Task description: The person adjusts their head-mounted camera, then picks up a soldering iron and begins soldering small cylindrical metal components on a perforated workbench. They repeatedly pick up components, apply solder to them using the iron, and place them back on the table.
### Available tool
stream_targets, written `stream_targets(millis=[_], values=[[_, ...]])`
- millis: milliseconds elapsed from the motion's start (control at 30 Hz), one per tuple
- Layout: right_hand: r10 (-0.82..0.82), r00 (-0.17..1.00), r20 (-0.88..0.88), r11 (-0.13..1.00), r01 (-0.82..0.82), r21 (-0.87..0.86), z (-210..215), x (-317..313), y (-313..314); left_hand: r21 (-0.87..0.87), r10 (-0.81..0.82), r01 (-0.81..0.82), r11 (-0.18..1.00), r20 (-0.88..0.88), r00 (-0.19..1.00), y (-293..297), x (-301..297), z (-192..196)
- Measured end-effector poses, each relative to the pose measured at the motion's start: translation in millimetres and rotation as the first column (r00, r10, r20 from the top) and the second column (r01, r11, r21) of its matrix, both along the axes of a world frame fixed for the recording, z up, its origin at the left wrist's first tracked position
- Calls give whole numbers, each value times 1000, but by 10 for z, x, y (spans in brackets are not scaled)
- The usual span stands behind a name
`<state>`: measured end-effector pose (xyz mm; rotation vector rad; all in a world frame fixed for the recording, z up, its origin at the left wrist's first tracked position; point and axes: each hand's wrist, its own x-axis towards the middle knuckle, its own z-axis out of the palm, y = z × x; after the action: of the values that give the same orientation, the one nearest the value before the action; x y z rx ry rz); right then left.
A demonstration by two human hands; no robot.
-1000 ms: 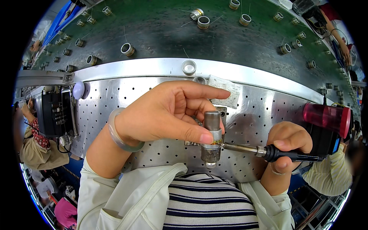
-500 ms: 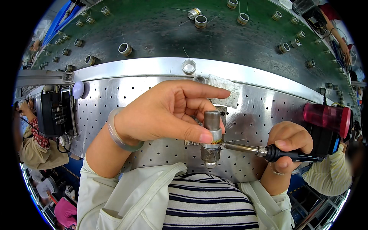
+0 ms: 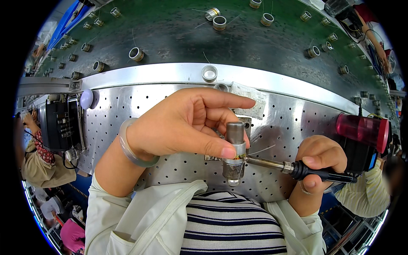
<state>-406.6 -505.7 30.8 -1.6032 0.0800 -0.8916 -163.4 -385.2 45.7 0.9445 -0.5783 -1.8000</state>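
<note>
Two hands busy here: our left hand has thumb and fingers closed around a small metal cylinder, held upright over the near edge of the perforated steel plate. Our right hand is wrapped tight around a soldering iron, its tip touching the cylinder's right side. A red container sits just right, metal rings farther off.
</note>
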Motion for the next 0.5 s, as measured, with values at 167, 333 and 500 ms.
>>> stream_targets(millis=[167,333,500], values=[[-9,1000,8,1000,9,7,-17,-5,4,2,-4,4,1000,-4,1000,-6,-5,-3],[1,1000,18,1000,-1,25,-25,-3,-2,10,7,-7,1000,18,1000,0,-35,51],[-13,998,56,995,7,98,-61,-14,14,5,21,-21,1000,13,1000,-8,-52,19]])
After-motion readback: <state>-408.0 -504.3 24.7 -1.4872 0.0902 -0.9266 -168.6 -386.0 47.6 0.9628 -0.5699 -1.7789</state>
